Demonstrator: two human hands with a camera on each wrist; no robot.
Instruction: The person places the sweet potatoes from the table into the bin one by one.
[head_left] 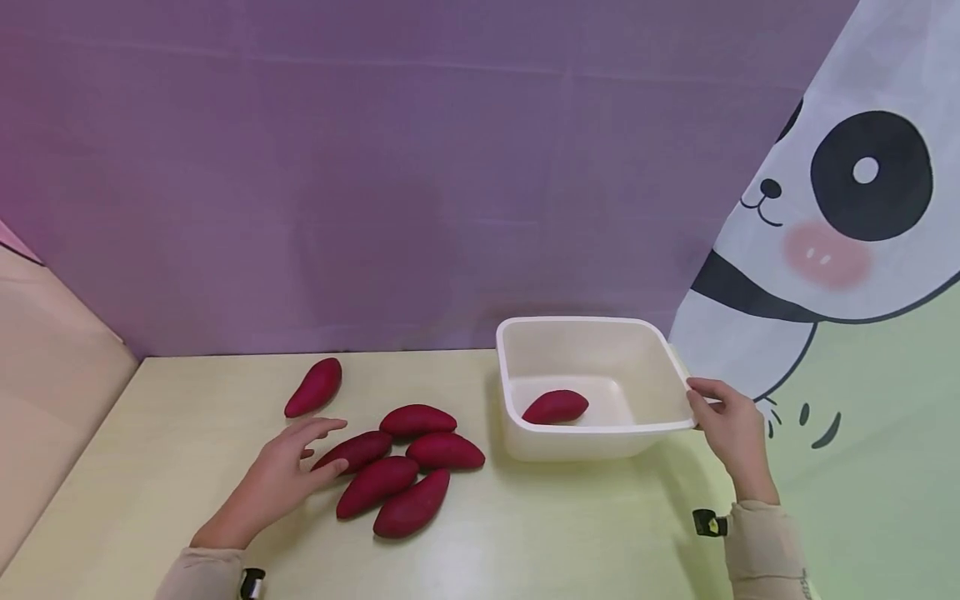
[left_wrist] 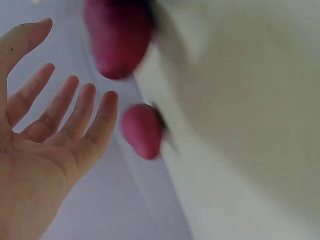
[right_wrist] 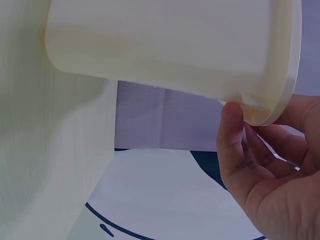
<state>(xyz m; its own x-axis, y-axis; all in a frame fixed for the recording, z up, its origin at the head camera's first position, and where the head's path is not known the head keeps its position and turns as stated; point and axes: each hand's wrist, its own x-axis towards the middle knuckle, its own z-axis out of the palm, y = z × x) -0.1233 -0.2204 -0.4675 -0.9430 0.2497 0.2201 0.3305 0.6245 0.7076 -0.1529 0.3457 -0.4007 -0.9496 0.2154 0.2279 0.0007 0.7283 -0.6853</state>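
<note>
As right hand [head_left: 729, 429] grips tub [head_left: 585, 445], left [head_left: 281, 477] flanks potato [head_left: 364, 451]

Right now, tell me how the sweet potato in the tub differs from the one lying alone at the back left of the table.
The tub potato sits inside the white tub; the lone potato lies on the bare table. In the head view, the tub potato lies nearly crosswise, while the lone potato slants steeply. Both are deep red and tapered.
</note>
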